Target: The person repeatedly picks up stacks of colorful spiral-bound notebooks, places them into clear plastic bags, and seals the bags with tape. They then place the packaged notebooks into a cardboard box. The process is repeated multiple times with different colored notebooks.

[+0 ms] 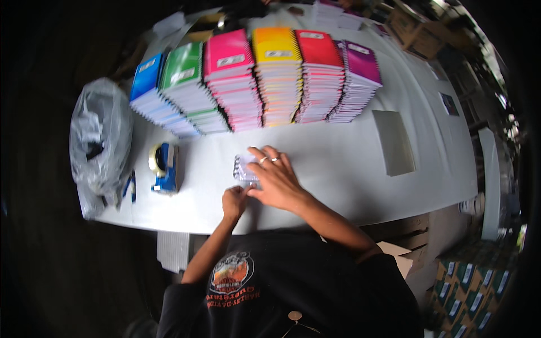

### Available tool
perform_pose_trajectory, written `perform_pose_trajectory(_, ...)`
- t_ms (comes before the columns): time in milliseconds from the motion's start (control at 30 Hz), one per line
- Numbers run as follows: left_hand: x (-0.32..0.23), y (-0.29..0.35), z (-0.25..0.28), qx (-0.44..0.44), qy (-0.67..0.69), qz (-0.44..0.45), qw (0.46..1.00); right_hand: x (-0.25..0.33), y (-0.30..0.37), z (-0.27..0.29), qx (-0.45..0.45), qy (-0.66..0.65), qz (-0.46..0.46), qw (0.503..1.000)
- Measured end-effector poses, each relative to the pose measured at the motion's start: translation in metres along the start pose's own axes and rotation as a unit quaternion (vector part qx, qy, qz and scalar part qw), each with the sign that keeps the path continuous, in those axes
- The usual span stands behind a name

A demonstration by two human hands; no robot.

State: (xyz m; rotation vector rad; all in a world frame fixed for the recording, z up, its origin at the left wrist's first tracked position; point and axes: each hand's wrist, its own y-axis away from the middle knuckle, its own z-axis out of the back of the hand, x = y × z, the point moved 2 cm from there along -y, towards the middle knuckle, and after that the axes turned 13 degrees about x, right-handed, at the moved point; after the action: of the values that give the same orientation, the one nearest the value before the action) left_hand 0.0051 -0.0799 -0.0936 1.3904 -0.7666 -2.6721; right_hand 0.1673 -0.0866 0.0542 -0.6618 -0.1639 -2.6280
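A small spiral notebook (243,169) with a pale, shiny cover lies on the white-covered table, its dark coil toward the left. My right hand (279,181), with rings on its fingers, rests over the notebook's right part. Its fingers are stretched out and apart, and its thumb reaches toward the near edge. Just in front of that edge my left hand (233,203) is closed, fingertips pinched close to the right thumb. What the pinch holds is too small and blurred to name. The right hand hides much of the notebook.
Tall stacks of colored spiral notebooks (277,84) stand across the back. To the left are a blue tape dispenser (168,169), blue-handled pliers (131,187) and a clear plastic bag (101,135). A flat grey-green sheet (393,143) lies right. Cardboard boxes (410,34) sit far right.
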Motion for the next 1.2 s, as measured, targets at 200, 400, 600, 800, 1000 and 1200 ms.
perform_pose_trajectory(200,-0.038,0.036,-0.017,0.437,0.286,0.040,0.852,-0.016,-0.029,0.001,-0.099,-0.277,-0.024,0.955)
perform_pose_trajectory(400,-0.032,-0.001,0.041,0.209,0.317,-0.239,0.894,-0.069,0.020,-0.038,-0.101,-0.391,0.042,0.914)
perform_pose_trajectory(600,-0.082,0.017,0.061,0.055,-0.146,-0.379,0.912,-0.052,-0.002,-0.048,-0.156,-0.334,0.082,0.926)
perform_pose_trajectory(800,-0.086,0.024,0.103,0.018,0.049,-0.396,0.917,-0.043,0.005,-0.013,-0.194,-0.538,0.124,0.811)
perform_pose_trajectory(1000,-0.044,-0.013,0.039,0.206,0.149,-0.316,0.914,-0.063,-0.006,-0.103,-0.105,-0.447,0.070,0.886)
perform_pose_trajectory(1200,-0.074,-0.007,0.043,0.128,0.221,-0.363,0.896,-0.057,-0.013,-0.064,-0.165,-0.426,0.066,0.887)
